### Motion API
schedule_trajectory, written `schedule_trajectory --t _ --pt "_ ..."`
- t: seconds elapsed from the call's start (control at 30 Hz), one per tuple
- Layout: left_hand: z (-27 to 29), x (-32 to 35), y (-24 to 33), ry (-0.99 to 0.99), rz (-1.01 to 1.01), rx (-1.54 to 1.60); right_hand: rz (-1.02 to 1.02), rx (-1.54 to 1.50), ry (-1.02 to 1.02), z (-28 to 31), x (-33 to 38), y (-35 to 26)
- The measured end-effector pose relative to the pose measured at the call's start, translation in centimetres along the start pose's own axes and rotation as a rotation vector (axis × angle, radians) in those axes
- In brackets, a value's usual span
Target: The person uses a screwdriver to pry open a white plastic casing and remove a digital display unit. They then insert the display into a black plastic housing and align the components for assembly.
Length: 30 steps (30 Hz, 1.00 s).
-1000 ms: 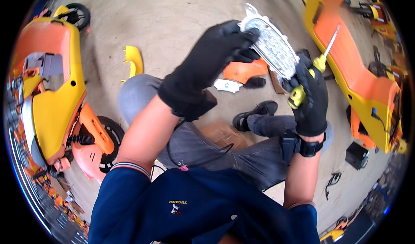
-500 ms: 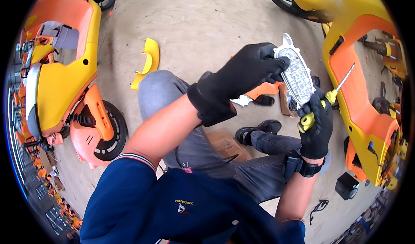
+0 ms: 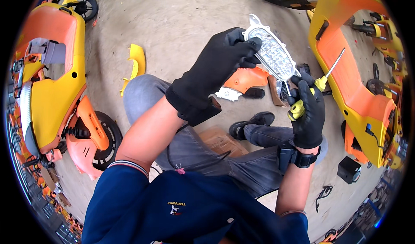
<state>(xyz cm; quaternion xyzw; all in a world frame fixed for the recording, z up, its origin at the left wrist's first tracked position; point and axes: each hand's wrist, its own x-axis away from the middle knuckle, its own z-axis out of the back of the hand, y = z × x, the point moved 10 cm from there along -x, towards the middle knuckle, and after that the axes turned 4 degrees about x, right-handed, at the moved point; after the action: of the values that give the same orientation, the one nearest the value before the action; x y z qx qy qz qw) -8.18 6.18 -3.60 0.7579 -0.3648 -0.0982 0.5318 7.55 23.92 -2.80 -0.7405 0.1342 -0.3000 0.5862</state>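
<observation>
My left hand (image 3: 235, 49), in a black glove, grips a lamp unit (image 3: 271, 54) by its upper left edge. The lamp is a long oval with a clear faceted lens, a pale rim and small mounting tabs, held tilted in front of me. In my right hand (image 3: 308, 110), also gloved in black, lies a screwdriver (image 3: 320, 83) with a yellow handle, closed in by the fingers. Its metal shaft points up and to the right, away from the lamp. The right fingertips are at the lamp's lower end; whether they touch it I cannot tell.
Yellow and orange scooters stand left (image 3: 58, 106) and right (image 3: 341, 71). On the floor lie a curved yellow panel (image 3: 137, 60), an orange part (image 3: 248, 79), a brown cardboard piece (image 3: 220, 141) between my legs, and a black box (image 3: 348, 169).
The whole view has shifted, so the scooters and floor parts sit further left. Both hands, with the lamp and screwdriver still held, have moved left and slightly up in the picture.
</observation>
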Motion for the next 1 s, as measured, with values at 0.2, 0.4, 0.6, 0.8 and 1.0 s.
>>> schedule_trajectory --t 0.2,0.4,0.6,0.8,1.0 --pt "0.0 0.2 -0.1 0.042 0.025 0.017 -0.046 -0.018 0.031 0.5 0.1 0.9" --pt "-0.3 0.3 -0.1 0.025 0.046 0.014 -0.006 0.022 0.002 -0.1 0.0 0.6" --pt "-1.2 0.1 0.3 -0.061 -0.015 0.077 -0.118 -0.199 -0.107 -2.0 0.0 1.1" --pt "-2.4 -0.1 0.3 -0.140 -0.167 0.119 -0.139 -0.313 -0.223 -4.7 -0.2 1.2" --pt "-1.4 -0.4 1.9 -0.109 -0.204 0.241 -0.125 -0.040 -0.231 -5.0 -1.3 3.3"
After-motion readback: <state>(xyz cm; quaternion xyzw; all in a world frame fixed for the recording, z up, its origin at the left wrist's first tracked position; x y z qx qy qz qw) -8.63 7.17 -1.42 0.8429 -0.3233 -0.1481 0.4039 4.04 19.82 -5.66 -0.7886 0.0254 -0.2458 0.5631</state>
